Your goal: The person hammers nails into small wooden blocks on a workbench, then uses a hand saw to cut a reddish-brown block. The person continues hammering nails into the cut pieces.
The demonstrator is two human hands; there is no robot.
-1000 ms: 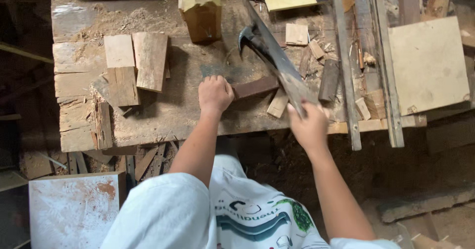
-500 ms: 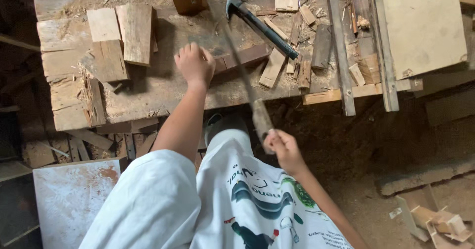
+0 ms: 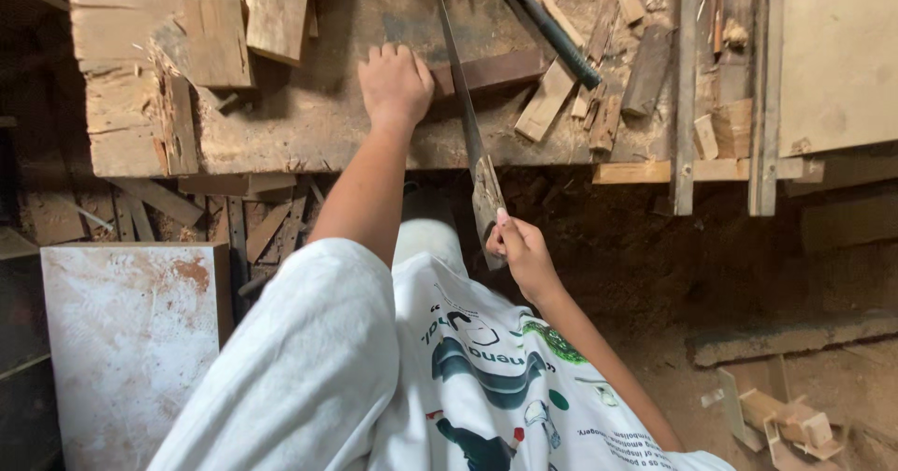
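Right hand fingers grip long steel handsaw; left hand, fingers curled, pins dark wooden strip, upper centre. Risk: blade jumps toward the knuckles just beside it.

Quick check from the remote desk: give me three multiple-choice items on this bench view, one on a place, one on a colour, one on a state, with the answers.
1. Where does the hammer lie?
A. on the bench, right of the saw
B. on the floor
C. in the left hand

2. What colour is the strip under the left hand?
A. white
B. dark reddish brown
C. green

3. What is the right hand doing?
A. resting open on the bench
B. gripping the saw by its handle
C. holding the hammer

Answers: 1 A, its black handle slants across the bench to the saw's right. 2 B, the strip shows dark reddish brown past the blade. 3 B, the fingers are closed round the saw handle below the bench edge.
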